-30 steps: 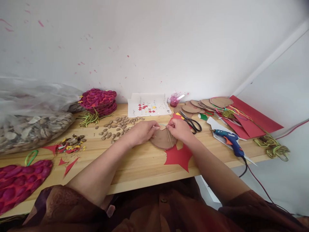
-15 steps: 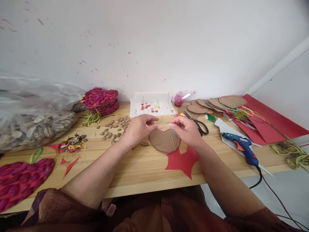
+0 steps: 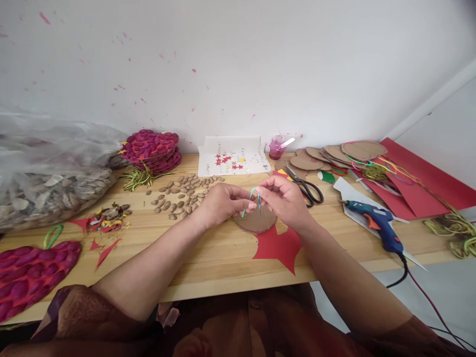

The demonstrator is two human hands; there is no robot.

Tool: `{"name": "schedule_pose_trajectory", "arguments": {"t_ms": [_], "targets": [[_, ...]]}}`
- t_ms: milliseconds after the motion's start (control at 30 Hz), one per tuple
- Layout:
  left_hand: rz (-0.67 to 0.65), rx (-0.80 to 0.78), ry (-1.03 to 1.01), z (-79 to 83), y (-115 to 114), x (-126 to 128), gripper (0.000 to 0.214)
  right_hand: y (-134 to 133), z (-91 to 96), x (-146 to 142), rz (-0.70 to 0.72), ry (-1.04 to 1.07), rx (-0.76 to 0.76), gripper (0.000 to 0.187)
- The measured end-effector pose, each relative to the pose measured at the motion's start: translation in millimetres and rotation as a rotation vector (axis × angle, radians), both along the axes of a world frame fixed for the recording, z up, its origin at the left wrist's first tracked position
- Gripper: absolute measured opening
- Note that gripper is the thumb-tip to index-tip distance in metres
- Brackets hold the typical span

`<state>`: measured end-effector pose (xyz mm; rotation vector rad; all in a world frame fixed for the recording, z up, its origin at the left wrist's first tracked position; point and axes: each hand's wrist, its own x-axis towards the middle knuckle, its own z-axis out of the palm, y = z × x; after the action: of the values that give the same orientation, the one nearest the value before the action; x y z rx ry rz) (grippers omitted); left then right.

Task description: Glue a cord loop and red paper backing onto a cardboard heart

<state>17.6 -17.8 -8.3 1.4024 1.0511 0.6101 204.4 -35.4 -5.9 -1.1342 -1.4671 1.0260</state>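
Note:
A short green-blue cord (image 3: 253, 192) is bent into an arch between my two hands. My left hand (image 3: 229, 204) pinches one side of it between thumb and fingertips. The other side is pinched by my right hand (image 3: 281, 198), with a blue end hanging below the fingers. Under both hands lies a cardboard cutout (image 3: 256, 221) with a notched top, partly hidden by them. A red paper offcut (image 3: 279, 250) rests on the table just in front of the cardboard.
Scissors (image 3: 307, 188) lie beyond my right hand, and a blue glue gun (image 3: 372, 218) sits farther right. Seeds (image 3: 182, 196) spread left of centre. Cardboard pieces (image 3: 362, 149) are stacked at the back right. A purple-scaled heart (image 3: 35, 272) lies front left.
The cord was stretched nearly flat between my hands; now it is bent into a raised arch. My hands have come a little closer together over the cardboard.

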Motion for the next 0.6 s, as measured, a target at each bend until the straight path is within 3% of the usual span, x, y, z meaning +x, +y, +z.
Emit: {"name": "schedule_pose_trajectory", "arguments": {"t_ms": [300,600], "targets": [[-0.059,-0.075,-0.076,-0.3,-4.0,4.8,0.024,-2.0,-4.0,-5.9,-0.026,0.064,0.044,0.024],[-0.064,-0.174,-0.153,8.6,-3.0,2.7,0.032,3.4,-6.9,6.3,0.207,0.128,-0.216,0.036]]}}
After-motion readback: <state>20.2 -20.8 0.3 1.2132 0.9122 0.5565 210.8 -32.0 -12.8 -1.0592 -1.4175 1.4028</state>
